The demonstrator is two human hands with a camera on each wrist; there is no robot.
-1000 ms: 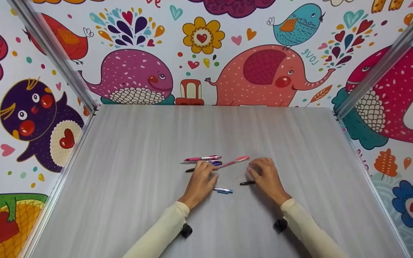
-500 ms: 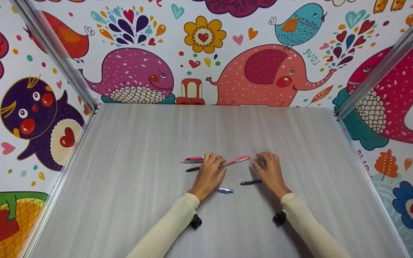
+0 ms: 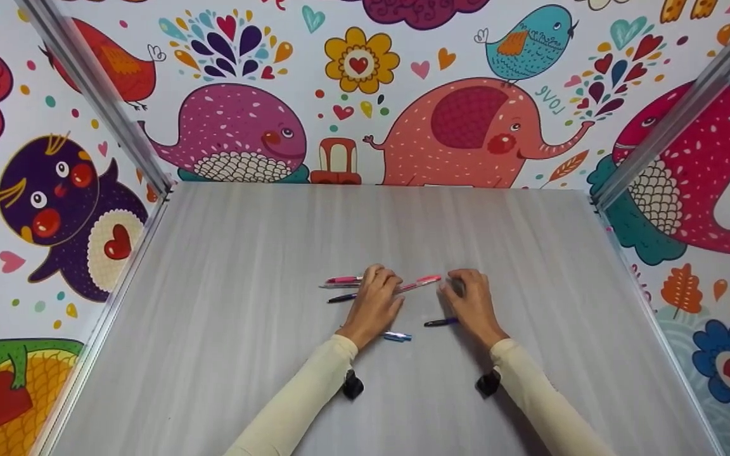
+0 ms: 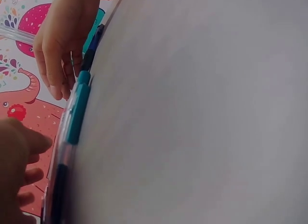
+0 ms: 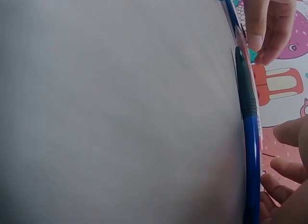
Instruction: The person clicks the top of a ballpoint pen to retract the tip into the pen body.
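My left hand [image 3: 374, 301] is over a loose group of pens, its fingers bent down and hiding their middles. From under it stick out a pink pen [image 3: 343, 280], a dark-tipped pen [image 3: 341, 298] and, toward the right, a pen with a coral-pink cap [image 3: 419, 283]. My right hand [image 3: 473, 301] hovers by that cap, fingers loosely bent, nothing seen between them. Below the right hand lies a blue pen with a black grip [image 5: 250, 137]. A clear pen with a teal-blue clip [image 4: 78, 113] lies by the left wrist.
The pens lie on a grey wood-grain table [image 3: 244, 253]. Metal posts [image 3: 111, 107] stand at its back corners, and a wall printed with cartoon animals [image 3: 454, 133] closes the back and sides. Both wrists carry small black cameras [image 3: 352, 384].
My left hand has shifted right and slightly forward over the pens. The right hand has moved a little forward, uncovering more of the blue pen with the black grip. The pens look unmoved.
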